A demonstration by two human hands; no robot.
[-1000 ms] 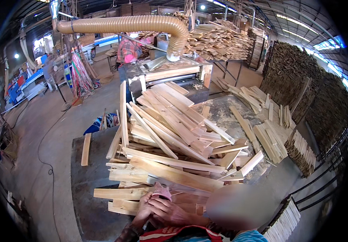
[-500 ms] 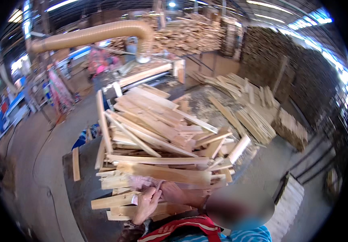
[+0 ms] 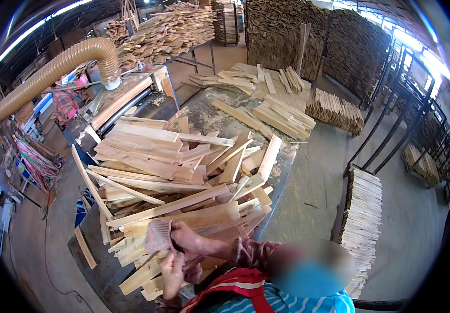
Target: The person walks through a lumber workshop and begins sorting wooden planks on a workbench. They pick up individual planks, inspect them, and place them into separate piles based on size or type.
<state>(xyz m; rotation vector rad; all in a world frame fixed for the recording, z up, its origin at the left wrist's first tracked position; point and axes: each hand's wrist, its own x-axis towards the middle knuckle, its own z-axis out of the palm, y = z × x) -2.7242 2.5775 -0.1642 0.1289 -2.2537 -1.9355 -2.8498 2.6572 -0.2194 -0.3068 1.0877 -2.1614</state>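
A pale pinkish knitted glove (image 3: 159, 236) is between my hands above a pile of wooden boards (image 3: 146, 151). My right hand (image 3: 187, 238), bare, reaches in from the right and is closed at the glove's edge; its fingertips are hidden. Just below it, my left hand (image 3: 171, 272) is bare too, with its fingers closed on the glove's lower edge. A second bunch of pinkish cloth (image 3: 192, 269) hangs beside my left hand; whether it is another glove I cannot tell. Boards lie crosswise directly under both hands.
A machine with rollers (image 3: 126, 107) and a tan duct hose (image 3: 58, 68) stands beyond the pile. Stacked boards (image 3: 282, 117) lie at the far right of the table. A cart of upright slats (image 3: 361, 224) stands right; a person (image 3: 67, 101) is at far left.
My view has swung to the right, so the pile sits further left and lower. My hands remain together at the glove, which now sticks out left of my right hand.
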